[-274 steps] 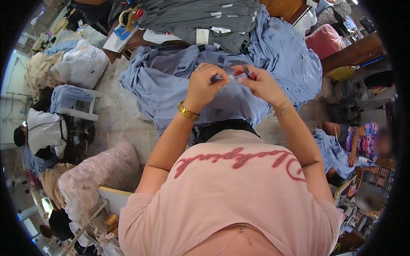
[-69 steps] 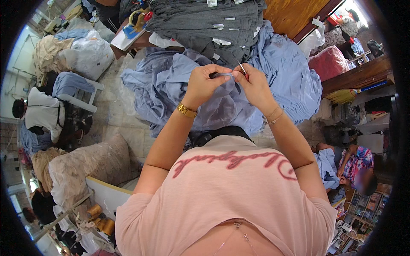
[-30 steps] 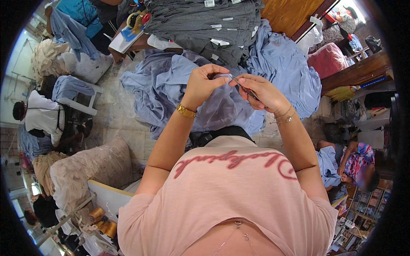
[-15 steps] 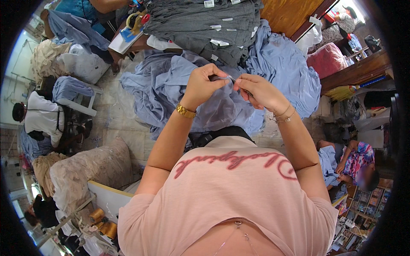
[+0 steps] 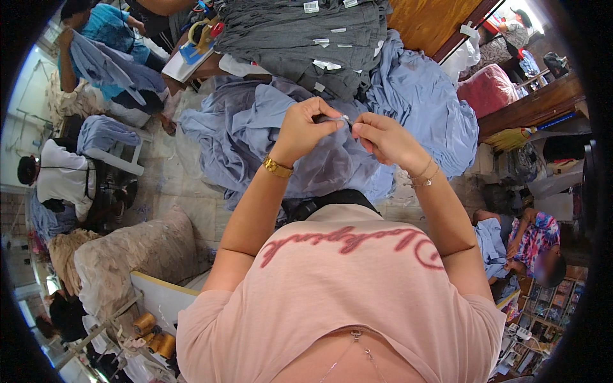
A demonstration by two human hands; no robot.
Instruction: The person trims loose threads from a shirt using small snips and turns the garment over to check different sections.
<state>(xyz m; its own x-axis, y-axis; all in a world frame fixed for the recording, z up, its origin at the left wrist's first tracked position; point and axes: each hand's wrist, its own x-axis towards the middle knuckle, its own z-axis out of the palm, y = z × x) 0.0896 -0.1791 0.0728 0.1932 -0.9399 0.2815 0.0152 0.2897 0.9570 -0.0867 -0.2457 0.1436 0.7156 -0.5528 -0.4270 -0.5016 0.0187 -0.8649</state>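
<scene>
Between my two raised hands, just in front of my chest, I pinch a fold of the blue-grey garment [image 5: 332, 159] that drapes down over my lap. My left hand [image 5: 305, 127] is closed on the cloth's edge, thumb and fingers tight, seemingly to keep it taut. My right hand [image 5: 383, 137] is closed too, its fingertips meeting the left at a small pale thing, too tiny to identify. Holding both hands high brings the spot close to my eyes.

One gold watch [image 5: 278, 167] circles my left wrist; thin bracelets [image 5: 424, 177] circle my right. Beyond, far from me, one heap of light blue cloth [image 5: 424, 102] lies on the floor, and one stack of dark grey garments [image 5: 300, 38] sits further off. Near left, two spools of golden thread [image 5: 153, 332] stand together. At least three other people work around the edges.
</scene>
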